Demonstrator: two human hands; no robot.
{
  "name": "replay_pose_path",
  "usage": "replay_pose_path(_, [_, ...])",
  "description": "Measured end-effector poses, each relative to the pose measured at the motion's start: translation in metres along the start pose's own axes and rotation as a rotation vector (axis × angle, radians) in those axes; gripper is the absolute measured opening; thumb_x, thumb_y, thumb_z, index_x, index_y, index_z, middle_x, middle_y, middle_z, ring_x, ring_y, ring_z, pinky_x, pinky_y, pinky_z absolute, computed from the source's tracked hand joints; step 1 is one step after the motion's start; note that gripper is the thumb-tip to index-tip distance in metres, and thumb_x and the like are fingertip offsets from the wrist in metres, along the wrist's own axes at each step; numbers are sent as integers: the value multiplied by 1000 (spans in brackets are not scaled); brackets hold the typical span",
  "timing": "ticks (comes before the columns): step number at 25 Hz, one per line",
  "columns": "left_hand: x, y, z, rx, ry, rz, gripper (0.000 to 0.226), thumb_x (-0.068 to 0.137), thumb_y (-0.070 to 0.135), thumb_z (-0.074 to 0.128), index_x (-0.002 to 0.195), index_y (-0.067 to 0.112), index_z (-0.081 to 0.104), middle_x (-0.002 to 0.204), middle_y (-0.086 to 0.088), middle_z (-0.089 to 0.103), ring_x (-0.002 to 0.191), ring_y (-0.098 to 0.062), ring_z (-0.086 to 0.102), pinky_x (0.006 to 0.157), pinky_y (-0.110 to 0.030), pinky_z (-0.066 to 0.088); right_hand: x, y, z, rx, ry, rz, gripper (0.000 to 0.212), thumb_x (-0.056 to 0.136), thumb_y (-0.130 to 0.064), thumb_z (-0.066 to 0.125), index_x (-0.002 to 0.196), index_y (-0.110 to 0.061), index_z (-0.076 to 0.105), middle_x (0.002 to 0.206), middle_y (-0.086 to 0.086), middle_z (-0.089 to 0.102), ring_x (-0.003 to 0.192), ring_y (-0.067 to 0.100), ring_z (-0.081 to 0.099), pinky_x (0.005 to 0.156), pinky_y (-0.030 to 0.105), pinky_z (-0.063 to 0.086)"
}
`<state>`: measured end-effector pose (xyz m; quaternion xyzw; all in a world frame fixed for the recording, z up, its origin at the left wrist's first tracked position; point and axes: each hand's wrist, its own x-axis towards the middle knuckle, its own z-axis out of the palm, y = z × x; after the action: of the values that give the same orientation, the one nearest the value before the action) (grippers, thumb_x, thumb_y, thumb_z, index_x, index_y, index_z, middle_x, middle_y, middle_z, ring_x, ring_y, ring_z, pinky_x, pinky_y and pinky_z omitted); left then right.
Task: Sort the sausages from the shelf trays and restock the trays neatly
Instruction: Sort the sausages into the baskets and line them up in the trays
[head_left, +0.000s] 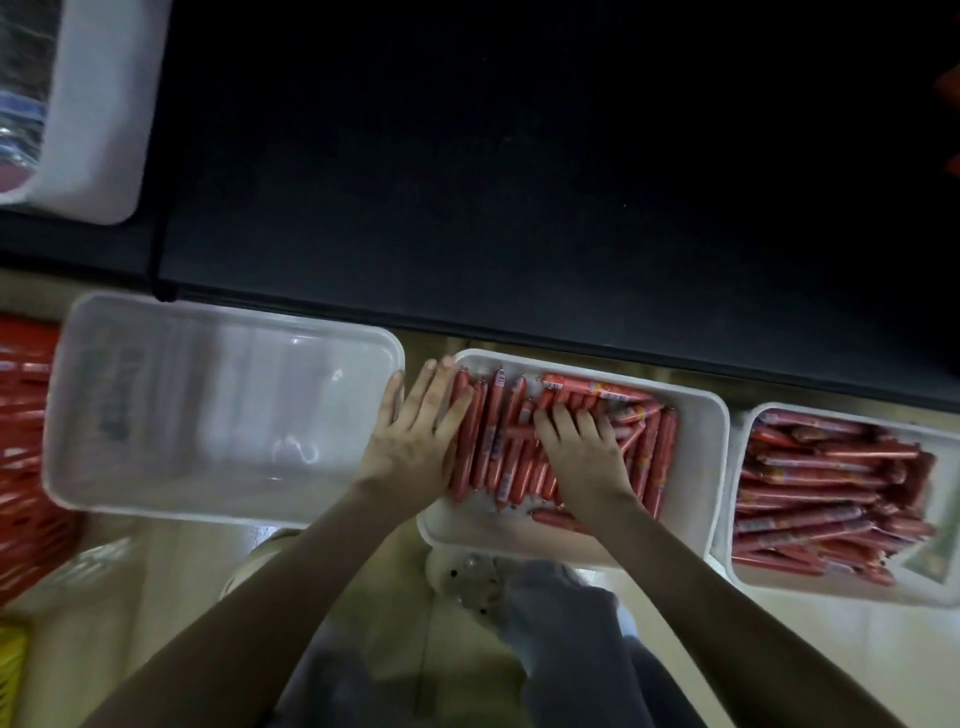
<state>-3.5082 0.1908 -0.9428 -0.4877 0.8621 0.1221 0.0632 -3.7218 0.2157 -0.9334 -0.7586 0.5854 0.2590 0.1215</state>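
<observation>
An empty tray (223, 314) is sitting just beside the middle tray's (696, 467) left rim, with a full tray (740, 571) near its right. Sausages (493, 441) are lying in the middle tray, leaving bare room rightward. The flat left hand (415, 431) is pressing their left edge, and the right hand (582, 452) is gripping some centrally.

A shop: dark shelf (519, 182) above floor trays (696, 415) of packaged sausages (821, 493)

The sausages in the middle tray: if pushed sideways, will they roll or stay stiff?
Probably roll: the sausages are round, slim sticks. Their glossy casings likely slip. They look stiff, lying straight against the left hand.
</observation>
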Motion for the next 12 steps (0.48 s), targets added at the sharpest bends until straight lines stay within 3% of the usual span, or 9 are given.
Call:
replay_pose_path(4, [0, -1, -1, 11, 1, 11, 59, 92, 33, 33, 146, 8, 34, 151, -24, 29, 139, -39, 30, 115, -55, 13, -3, 5, 1, 41, -20, -80, 43, 82, -9, 62, 124, -10, 51, 116, 7, 55, 107, 25, 55, 98, 37, 42])
replay_pose_path(6, [-1, 0, -1, -5, 22, 22, 60, 92, 33, 36, 147, 9, 31, 151, -23, 30, 139, -39, 30, 116, -54, 12, -4, 9, 2, 48, -42, -126, 41, 77, -8, 66, 116, -7, 57, 111, 9, 59, 102, 26, 58, 94, 38, 45])
replay_pose_path(8, [-2, 0, -4, -76, 47, 0, 63, 91, 37, 40, 148, 10, 29, 152, -22, 28, 140, -38, 26, 116, -52, 11, -7, 8, -2, 129, 94, -117, 29, 76, -14, 69, 103, -5, 64, 96, 10, 65, 87, 26, 63, 82, 37, 52])
replay_pose_path(10, [0, 5, -16, -299, 74, -42, 71, 87, 45, 45, 148, 11, 28, 153, -15, 24, 142, -32, 19, 118, -44, 10, -10, 0, -15, 475, 280, -24, 28, 90, -26, 53, 99, -2, 63, 88, 10, 64, 79, 25, 63, 71, 33, 54])
replay_pose_path(12, [4, 13, -41, -740, -30, -134, 75, 84, 50, 54, 147, 19, 29, 144, -3, 35, 136, -15, 29, 115, -21, 20, -7, -11, -48, 1032, 220, 220, 23, 95, -26, 53, 100, -4, 59, 85, 3, 61, 73, 17, 58, 66, 22, 45])
